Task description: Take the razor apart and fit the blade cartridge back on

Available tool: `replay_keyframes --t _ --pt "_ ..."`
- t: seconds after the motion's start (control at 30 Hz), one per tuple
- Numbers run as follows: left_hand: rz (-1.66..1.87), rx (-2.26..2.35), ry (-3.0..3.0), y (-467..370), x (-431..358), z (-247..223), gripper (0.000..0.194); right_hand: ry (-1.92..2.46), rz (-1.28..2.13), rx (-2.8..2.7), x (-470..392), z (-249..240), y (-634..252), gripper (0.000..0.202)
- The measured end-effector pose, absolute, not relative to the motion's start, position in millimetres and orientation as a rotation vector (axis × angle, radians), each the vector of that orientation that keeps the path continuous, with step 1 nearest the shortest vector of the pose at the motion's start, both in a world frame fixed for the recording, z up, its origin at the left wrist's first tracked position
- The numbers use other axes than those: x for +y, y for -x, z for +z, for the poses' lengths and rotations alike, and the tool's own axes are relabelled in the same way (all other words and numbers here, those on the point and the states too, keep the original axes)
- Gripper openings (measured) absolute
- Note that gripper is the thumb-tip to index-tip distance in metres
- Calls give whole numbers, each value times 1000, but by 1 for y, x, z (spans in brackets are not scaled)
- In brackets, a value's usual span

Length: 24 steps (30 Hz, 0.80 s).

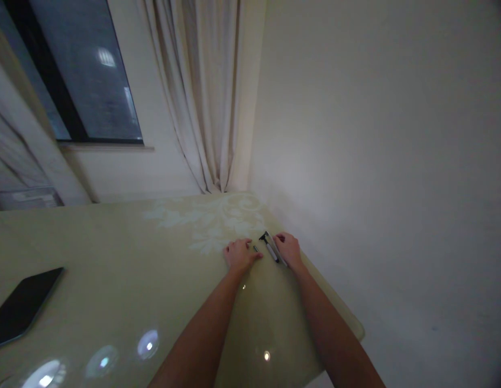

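Near the table's far right end lies what looks like a razor (pixel 270 251), with a black T-shaped head and a grey and black handle. My left hand (pixel 239 254) rests on the tabletop to its left, thumb and fingers apart. In the gap between that thumb and the fingers is a small dark piece (pixel 256 249), too small to name; I cannot tell whether the hand touches it. On the razor's other side, my right hand (pixel 287 249) has its fingers closed at the edge of a thin, pale, flat strip (pixel 278 251). Its fingertips are partly hidden.
The glossy, pale tabletop (pixel 113 269) has a white floral pattern at its far end and reflects ceiling lights. A black tablet-like slab (pixel 26 307) lies at the left. A plain wall (pixel 375 161) runs along the right edge, with a curtain (pixel 206 97) and window (pixel 89 70) behind.
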<state>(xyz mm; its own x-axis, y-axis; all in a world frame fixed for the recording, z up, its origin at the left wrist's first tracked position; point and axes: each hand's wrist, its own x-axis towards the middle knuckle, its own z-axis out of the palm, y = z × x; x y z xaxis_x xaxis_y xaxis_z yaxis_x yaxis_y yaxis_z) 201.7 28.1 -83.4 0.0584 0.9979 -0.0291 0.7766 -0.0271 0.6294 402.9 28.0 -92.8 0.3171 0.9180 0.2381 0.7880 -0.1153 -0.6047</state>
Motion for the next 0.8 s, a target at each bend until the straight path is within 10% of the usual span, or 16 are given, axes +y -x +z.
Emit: replay_keyframes --t 0.17,0.4,0.8 --pt "623 1633 -1927 -178 25 -92 79 1919 274 -1442 29 -96 -411 28" --pt "684 1449 -1995 -111 -17 -102 18 1941 290 -1449 26 -97 -411 20" --pt "896 1857 -1729 62 -45 -99 49 1970 273 -1649 14 -93 -392 27"
